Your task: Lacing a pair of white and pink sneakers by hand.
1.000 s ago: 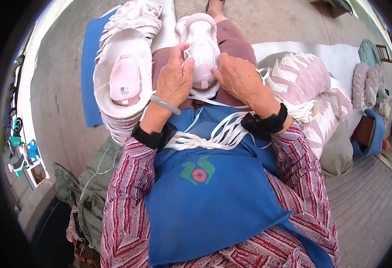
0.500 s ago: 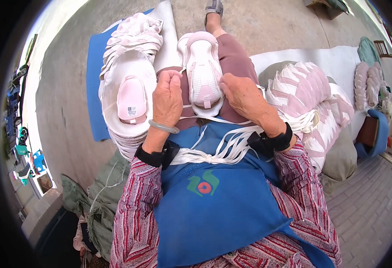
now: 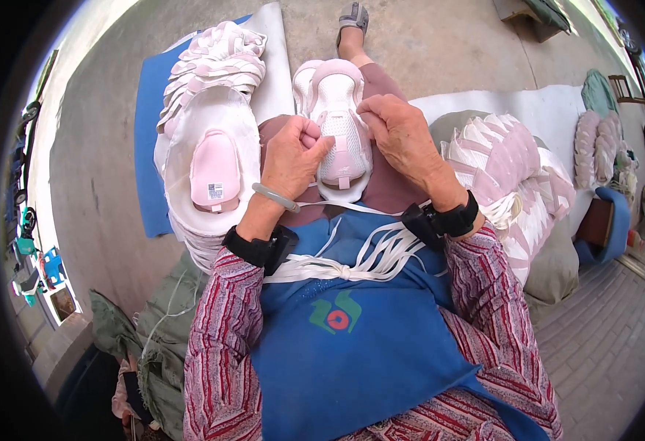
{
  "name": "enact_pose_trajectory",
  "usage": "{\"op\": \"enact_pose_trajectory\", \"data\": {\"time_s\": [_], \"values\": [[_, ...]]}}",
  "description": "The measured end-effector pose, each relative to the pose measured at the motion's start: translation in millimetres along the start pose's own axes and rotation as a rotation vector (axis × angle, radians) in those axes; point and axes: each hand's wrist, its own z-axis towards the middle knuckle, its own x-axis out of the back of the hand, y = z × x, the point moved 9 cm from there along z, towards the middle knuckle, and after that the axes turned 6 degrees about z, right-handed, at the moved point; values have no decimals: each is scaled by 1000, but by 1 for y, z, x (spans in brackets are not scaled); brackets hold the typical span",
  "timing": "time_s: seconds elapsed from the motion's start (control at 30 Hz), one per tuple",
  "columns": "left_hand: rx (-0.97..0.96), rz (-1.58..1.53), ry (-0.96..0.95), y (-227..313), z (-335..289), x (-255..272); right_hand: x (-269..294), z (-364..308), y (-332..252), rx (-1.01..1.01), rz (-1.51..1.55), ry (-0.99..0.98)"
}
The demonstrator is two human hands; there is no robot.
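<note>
A white and pink shoe upper (image 3: 343, 158) of mesh lies toe-down on my lap, between my two hands. My left hand (image 3: 291, 158) is at its left edge, fingers curled in and thumb tip over the mesh. My right hand (image 3: 402, 136) pinches close by the upper's right edge. What either hand's fingertips hold, if anything, is too small to make out. A thin white lace runs across my lap below the upper. A knotted bundle of white laces (image 3: 344, 272) rests on my blue apron (image 3: 337, 367).
To the left, stacked shoe uppers (image 3: 216, 165) lie on a blue sheet (image 3: 150, 147). On the right, a heap of pink and white uppers (image 3: 502, 169) sits on a greyish sack. A blue chair-like object (image 3: 607, 228) stands farther right, and green sacking (image 3: 164, 338) lies at lower left.
My left hand has moved right, its thumb now over the mesh. My right hand has shifted slightly up, away from me. The upper appears a little lower in view.
</note>
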Motion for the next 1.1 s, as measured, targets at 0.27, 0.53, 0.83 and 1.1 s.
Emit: {"op": "enact_pose_trajectory", "data": {"time_s": [0.27,0.53,0.83,1.1], "values": [[67,-248,17,4,7,2,-6,5,18,-101,-14,-15],[38,-187,19,5,16,1,1,3,3,20,58,133],[-22,-170,19,9,19,-1,-7,2,8,18,13,125],[-62,-162,4,11,21,-1,-8,4,6,-1,-37,119]]}}
